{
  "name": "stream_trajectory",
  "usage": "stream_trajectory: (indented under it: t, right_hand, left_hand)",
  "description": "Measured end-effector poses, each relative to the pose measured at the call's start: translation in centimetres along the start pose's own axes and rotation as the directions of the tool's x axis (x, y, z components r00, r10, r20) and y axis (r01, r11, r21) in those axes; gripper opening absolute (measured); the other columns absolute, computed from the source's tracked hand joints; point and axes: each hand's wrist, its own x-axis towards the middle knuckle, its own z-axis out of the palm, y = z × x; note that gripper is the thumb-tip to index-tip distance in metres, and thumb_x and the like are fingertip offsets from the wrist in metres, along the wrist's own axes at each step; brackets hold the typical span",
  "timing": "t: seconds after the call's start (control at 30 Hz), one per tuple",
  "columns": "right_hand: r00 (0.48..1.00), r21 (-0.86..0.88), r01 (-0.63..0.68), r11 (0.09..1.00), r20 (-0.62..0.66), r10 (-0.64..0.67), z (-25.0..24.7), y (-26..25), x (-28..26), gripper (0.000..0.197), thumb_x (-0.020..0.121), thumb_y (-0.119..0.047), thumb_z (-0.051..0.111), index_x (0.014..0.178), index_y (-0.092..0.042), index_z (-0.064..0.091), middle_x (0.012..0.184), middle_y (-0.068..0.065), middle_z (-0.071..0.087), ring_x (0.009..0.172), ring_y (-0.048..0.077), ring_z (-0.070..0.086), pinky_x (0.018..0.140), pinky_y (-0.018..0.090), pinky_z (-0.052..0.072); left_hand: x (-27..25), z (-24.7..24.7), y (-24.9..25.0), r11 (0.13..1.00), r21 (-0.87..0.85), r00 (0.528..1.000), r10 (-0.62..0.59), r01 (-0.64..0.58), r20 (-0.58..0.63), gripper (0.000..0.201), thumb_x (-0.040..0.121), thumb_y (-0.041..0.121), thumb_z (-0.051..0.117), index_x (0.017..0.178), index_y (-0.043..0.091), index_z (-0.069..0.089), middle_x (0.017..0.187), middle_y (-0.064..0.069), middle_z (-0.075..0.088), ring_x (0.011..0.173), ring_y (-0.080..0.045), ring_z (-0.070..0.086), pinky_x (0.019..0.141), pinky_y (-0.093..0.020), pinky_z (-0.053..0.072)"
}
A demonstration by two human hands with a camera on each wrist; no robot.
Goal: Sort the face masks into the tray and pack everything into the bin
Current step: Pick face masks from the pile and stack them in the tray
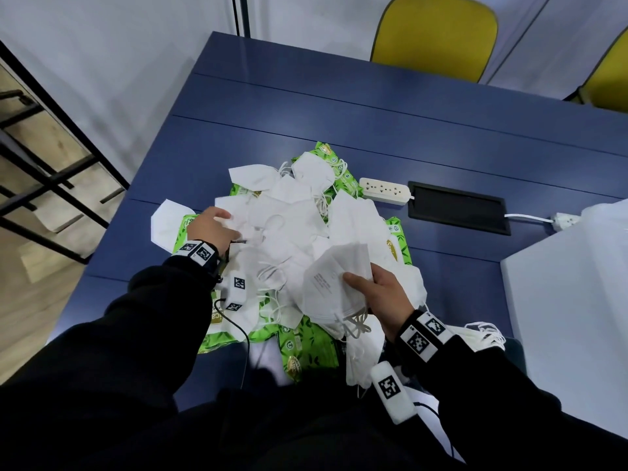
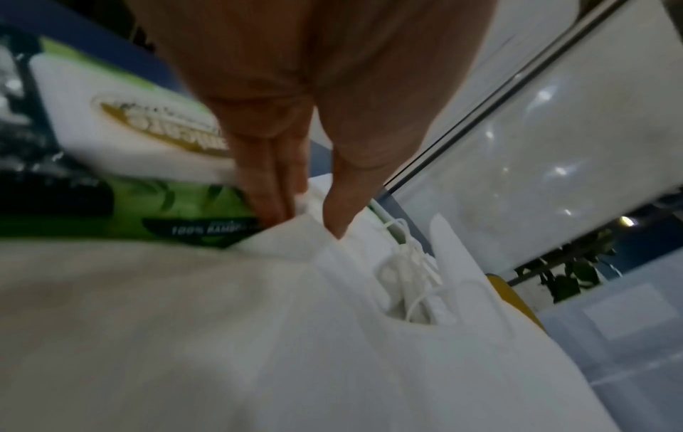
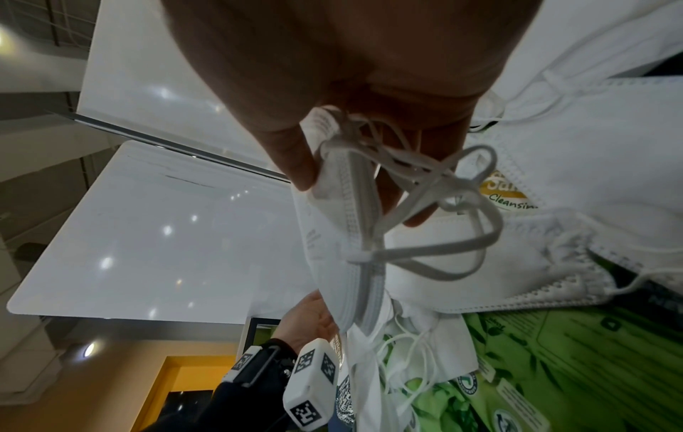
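Note:
A heap of white folded face masks [image 1: 289, 226] lies on the blue table [image 1: 339, 113], spread over green wipe packs [image 1: 306, 348]. My left hand [image 1: 227, 215] reaches into the heap's left side. In the left wrist view its fingers [image 2: 273, 201] and thumb pinch the edge of one mask [image 2: 295, 239]. My right hand [image 1: 363, 280] holds a stack of masks [image 1: 326, 283] just above the heap's near right side, thumb on top. In the right wrist view that stack [image 3: 340, 263] hangs edge-on from the fingers with its ear loops dangling. No tray is in view.
A white translucent bin [image 1: 571, 300] stands at the table's right edge. Behind the heap lie a white power strip [image 1: 384, 191] and a black cable hatch [image 1: 458, 207]. Two yellow chairs [image 1: 435, 32] stand at the far side. A black frame shelf [image 1: 44, 171] is on the left.

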Motion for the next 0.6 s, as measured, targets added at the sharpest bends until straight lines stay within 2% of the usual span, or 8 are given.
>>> stream_trajectory:
  t: [0.07, 0.1, 0.17, 0.23, 0.37, 0.47, 0.53, 0.6]
  right_hand:
    - [1.000, -0.001, -0.006, 1.000, 0.005, 0.006, 0.0, 0.0, -0.1, 0.017, 0.096, -0.008, 0.064, 0.112, -0.008, 0.071, 0.097, 0.007, 0.077, 0.082, 0.017, 0.073, 0.062, 0.024, 0.055]
    - [1.000, -0.002, -0.010, 1.000, 0.006, 0.010, 0.0, 0.1, -0.1, 0.018, 0.097, -0.008, 0.064, 0.113, -0.007, 0.071, 0.097, 0.007, 0.077, 0.082, 0.017, 0.073, 0.061, 0.024, 0.055]
    - [1.000, 0.004, -0.016, 1.000, 0.008, 0.016, 0.0, 0.2, -0.1, 0.018, 0.097, -0.008, 0.064, 0.113, -0.008, 0.071, 0.096, 0.006, 0.078, 0.081, 0.017, 0.073, 0.060, 0.024, 0.054]
    - [1.000, 0.015, -0.027, 1.000, 0.013, 0.027, 0.0, 0.2, -0.2, 0.018, 0.097, -0.009, 0.064, 0.114, -0.008, 0.071, 0.096, 0.007, 0.078, 0.080, 0.018, 0.074, 0.060, 0.024, 0.054]
    - [0.999, -0.004, -0.041, 0.999, 0.009, 0.041, 0.1, 0.5, -0.2, 0.018, 0.096, -0.009, 0.065, 0.113, -0.007, 0.071, 0.095, 0.008, 0.077, 0.079, 0.019, 0.073, 0.057, 0.025, 0.053]
    - [0.999, -0.027, -0.040, 0.999, 0.017, 0.040, 0.2, 0.7, -0.2, 0.018, 0.096, -0.010, 0.066, 0.113, -0.008, 0.072, 0.096, 0.008, 0.077, 0.082, 0.021, 0.072, 0.058, 0.026, 0.054]
    - [0.999, -0.050, -0.028, 0.998, 0.028, 0.030, 0.1, 0.7, -0.2, 0.018, 0.096, -0.010, 0.066, 0.113, -0.010, 0.072, 0.096, 0.007, 0.077, 0.083, 0.020, 0.073, 0.060, 0.026, 0.054]
    - [0.999, -0.071, -0.017, 0.997, 0.033, 0.020, -0.1, 0.6, -0.4, 0.016, 0.096, -0.011, 0.065, 0.111, -0.013, 0.072, 0.095, 0.005, 0.078, 0.082, 0.018, 0.073, 0.061, 0.025, 0.054]
  left_hand:
    - [-0.5, 0.0, -0.2, 0.994, -0.099, 0.996, 0.041, -0.049, -0.077, 0.039, 0.074, 0.012, 0.085, 0.108, 0.024, 0.071, 0.106, 0.000, 0.064, 0.092, -0.019, 0.061, 0.081, -0.025, 0.044]
    - [-0.6, -0.1, -0.2, 0.983, -0.179, 0.992, 0.019, -0.041, -0.125, 0.039, 0.073, 0.012, 0.085, 0.107, 0.024, 0.072, 0.106, 0.001, 0.064, 0.091, -0.018, 0.062, 0.083, -0.025, 0.045]
    - [-0.1, -0.5, -0.2, 0.926, -0.377, 0.986, -0.046, -0.018, -0.161, 0.048, 0.069, 0.011, 0.085, 0.113, 0.024, 0.070, 0.101, -0.001, 0.067, 0.082, -0.023, 0.067, 0.086, -0.035, 0.057]
    - [0.6, -1.2, 0.1, 0.874, -0.486, 0.991, -0.088, 0.026, -0.105, 0.058, 0.075, 0.008, 0.082, 0.127, 0.019, 0.061, 0.101, -0.007, 0.070, 0.075, -0.023, 0.069, 0.087, -0.042, 0.061]
    - [1.7, -2.1, 0.4, 0.969, -0.245, 0.993, -0.067, 0.042, -0.097, 0.044, 0.072, 0.034, 0.079, 0.113, 0.028, 0.065, 0.114, -0.003, 0.070, 0.102, -0.028, 0.069, 0.094, -0.051, 0.058]
    - [1.7, -1.1, 0.0, 0.994, -0.090, 0.997, -0.061, 0.057, -0.040, 0.045, 0.081, 0.030, 0.077, 0.124, 0.026, 0.062, 0.129, -0.009, 0.063, 0.109, -0.031, 0.063, 0.097, -0.041, 0.055]
    - [1.8, -0.4, -0.2, 0.999, -0.041, 0.997, 0.010, -0.013, -0.077, 0.053, 0.083, 0.025, 0.076, 0.132, 0.025, 0.057, 0.132, -0.013, 0.058, 0.108, -0.033, 0.061, 0.093, -0.032, 0.049]
    - [2.0, -0.1, -0.3, 0.995, 0.000, 0.992, 0.098, -0.099, -0.078, 0.059, 0.085, 0.022, 0.075, 0.139, 0.025, 0.051, 0.133, -0.013, 0.059, 0.112, -0.035, 0.061, 0.096, -0.035, 0.048]
